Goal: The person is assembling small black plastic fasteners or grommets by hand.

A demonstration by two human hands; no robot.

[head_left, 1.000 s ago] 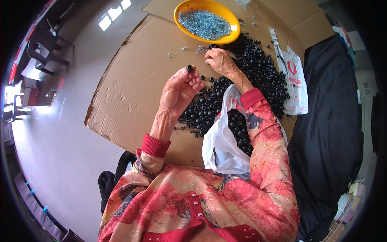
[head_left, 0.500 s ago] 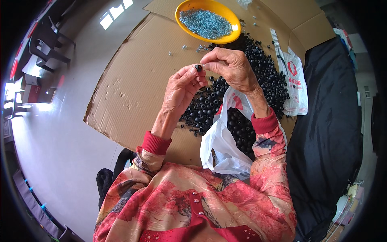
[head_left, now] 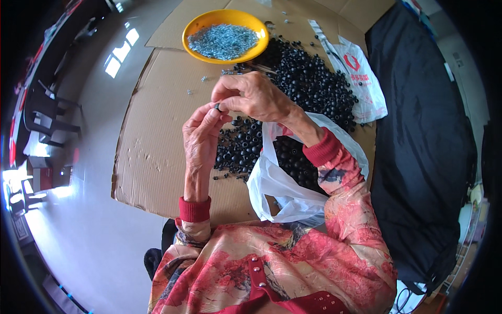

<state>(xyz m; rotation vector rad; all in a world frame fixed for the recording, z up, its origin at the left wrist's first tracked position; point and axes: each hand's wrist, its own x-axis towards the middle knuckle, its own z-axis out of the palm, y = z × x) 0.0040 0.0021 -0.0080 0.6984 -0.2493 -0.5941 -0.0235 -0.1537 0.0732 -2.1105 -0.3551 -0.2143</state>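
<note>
2 hands (head_left: 225,112) pinching small black bead (head_left: 217,107), bead pile (head_left: 308,83)

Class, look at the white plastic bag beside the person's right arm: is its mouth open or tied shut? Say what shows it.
Open. The white plastic bag gapes at the top, and black beads show inside its mouth.

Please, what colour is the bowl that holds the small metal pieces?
The bowl is orange-yellow, seen clearly in the head view.
</note>
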